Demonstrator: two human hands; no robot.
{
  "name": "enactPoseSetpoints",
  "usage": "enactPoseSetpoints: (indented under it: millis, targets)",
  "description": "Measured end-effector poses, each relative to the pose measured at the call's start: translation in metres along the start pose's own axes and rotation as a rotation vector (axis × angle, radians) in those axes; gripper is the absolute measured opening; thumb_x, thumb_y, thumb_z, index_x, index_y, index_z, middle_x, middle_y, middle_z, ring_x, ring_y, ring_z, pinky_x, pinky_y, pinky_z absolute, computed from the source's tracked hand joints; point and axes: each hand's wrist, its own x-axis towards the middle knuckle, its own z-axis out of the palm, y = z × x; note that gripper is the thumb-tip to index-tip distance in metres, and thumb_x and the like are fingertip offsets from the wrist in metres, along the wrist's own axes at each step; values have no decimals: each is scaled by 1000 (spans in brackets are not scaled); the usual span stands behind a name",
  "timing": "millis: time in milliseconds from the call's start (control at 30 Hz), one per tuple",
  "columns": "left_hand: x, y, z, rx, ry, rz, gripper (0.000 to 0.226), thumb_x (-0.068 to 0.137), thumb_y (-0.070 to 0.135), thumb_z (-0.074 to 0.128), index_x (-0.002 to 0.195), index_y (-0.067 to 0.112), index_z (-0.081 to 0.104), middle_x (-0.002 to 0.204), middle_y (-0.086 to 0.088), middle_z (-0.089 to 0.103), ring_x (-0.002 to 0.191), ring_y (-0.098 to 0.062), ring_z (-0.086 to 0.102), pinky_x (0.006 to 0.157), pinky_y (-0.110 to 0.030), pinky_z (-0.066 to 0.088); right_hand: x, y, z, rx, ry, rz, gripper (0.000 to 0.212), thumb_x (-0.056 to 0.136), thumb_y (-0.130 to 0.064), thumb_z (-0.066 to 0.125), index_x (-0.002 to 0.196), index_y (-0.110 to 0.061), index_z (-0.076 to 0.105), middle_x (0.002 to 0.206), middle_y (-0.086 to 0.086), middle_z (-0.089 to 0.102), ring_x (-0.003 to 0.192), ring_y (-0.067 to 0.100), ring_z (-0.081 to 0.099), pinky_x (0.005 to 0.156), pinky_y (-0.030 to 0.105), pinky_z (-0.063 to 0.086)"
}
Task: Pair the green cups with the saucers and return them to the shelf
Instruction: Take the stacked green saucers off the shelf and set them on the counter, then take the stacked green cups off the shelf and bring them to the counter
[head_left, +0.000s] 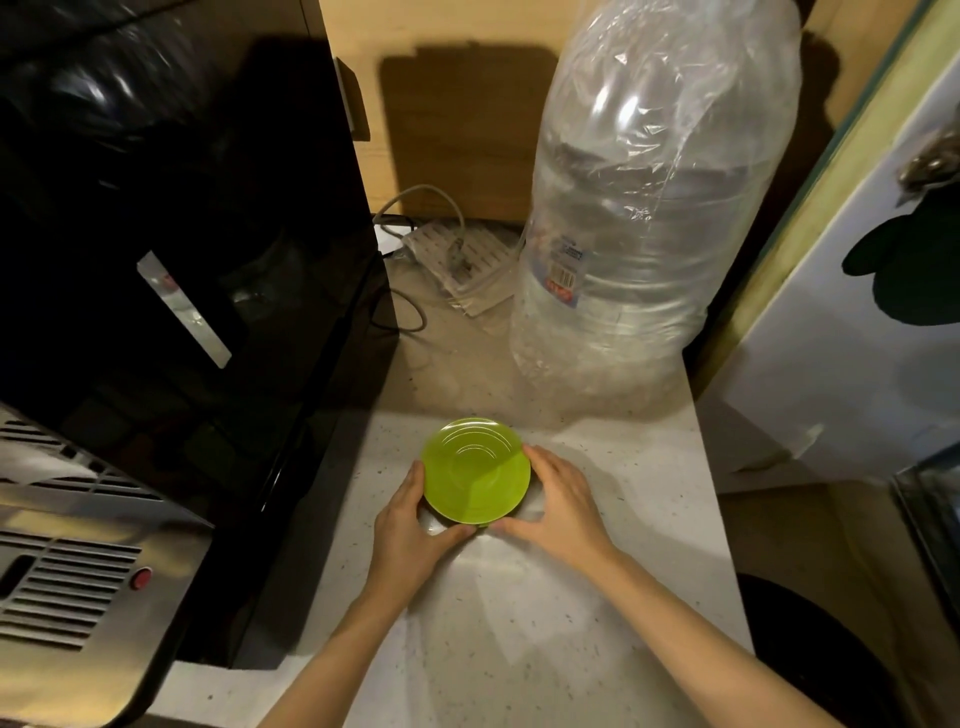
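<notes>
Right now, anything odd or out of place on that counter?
Nothing spilled or broken. One oddity: the green saucer is held between the left hand and right hand, with no cup in view. Behind it, a bagged water bottle stands upright; a power strip lies at the back.

We can read no text anywhere: the big plastic bottle (644, 218) carries a small label (565, 270) with a barcode and red print, too blurred for us to make out.
</notes>
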Motion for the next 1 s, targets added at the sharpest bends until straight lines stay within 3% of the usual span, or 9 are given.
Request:
enactPoseSetpoints:
  millis: [167, 333, 433, 500, 633, 700, 833, 1000]
  targets:
    - [5, 7, -6, 51, -59, 21, 94, 58, 26, 83, 138, 19, 33, 138, -2, 47, 122, -13, 43, 97, -23, 36, 0, -4, -14, -80, -75, -23, 105, 58, -56, 76, 143, -22, 25, 152, 3, 31, 140, 23, 25, 115, 36, 19]
    - [24, 28, -21, 297, -175, -41, 73, 55, 34, 83, 119, 17, 53, 120, -8, 63, 107, -23, 57, 77, -23, 40, 2, -14, -45, -46, -129, -28, 97, 59, -43, 81, 140, -20, 33, 147, 6, 40, 137, 22, 32, 109, 30, 26]
    - [39, 54, -30, 350, -195, -75, 80, 66, 38, 77, 132, 9, 42, 138, -14, 47, 126, -27, 44, 98, -29, 37, 5, -22, -73, 43, -66, -22, 86, 64, -38, 79, 137, -17, 39, 134, 6, 55, 125, 19, 49, 100, 26, 36]
    - [49, 80, -37, 358, -170, 6, 82, 70, 41, 73, 136, 8, 36, 143, -15, 41, 132, -28, 39, 105, -32, 32, 7, -33, -97, 83, -28, -20, 78, 68, -35, 77, 135, -16, 41, 121, 7, 63, 115, 19, 57, 93, 23, 40]
    - [68, 152, -51, 236, -108, 223, 70, 72, 41, 70, 128, 6, 49, 133, -13, 55, 123, -23, 51, 99, -30, 39, 14, -62, -156, 100, 11, -64, 72, 72, -35, 74, 134, -17, 41, 115, 8, 65, 101, 18, 62, 85, 25, 45]
    - [74, 190, -60, 165, -69, 319, 55, 73, 38, 71, 116, 6, 59, 118, -12, 65, 109, -22, 61, 91, -30, 46, 15, -78, -191, 86, 59, -114, 71, 72, -36, 74, 133, -20, 42, 113, 6, 66, 96, 16, 64, 83, 25, 47]
    - [76, 264, -80, 19, 81, 529, 34, 75, 37, 69, 99, 13, 69, 90, 1, 70, 81, -7, 64, 65, -7, 44, 12, -113, -264, 76, 196, -202, 60, 73, -28, 75, 127, -18, 50, 104, 2, 66, 84, 9, 64, 72, 12, 48]
    - [75, 357, -113, -103, 108, 690, 37, 75, 37, 68, 103, 13, 68, 97, -3, 70, 87, -12, 64, 77, -24, 50, 2, -162, -349, 52, 413, -328, 55, 72, -24, 76, 122, -16, 54, 93, -2, 66, 75, 0, 61, 67, 7, 49]
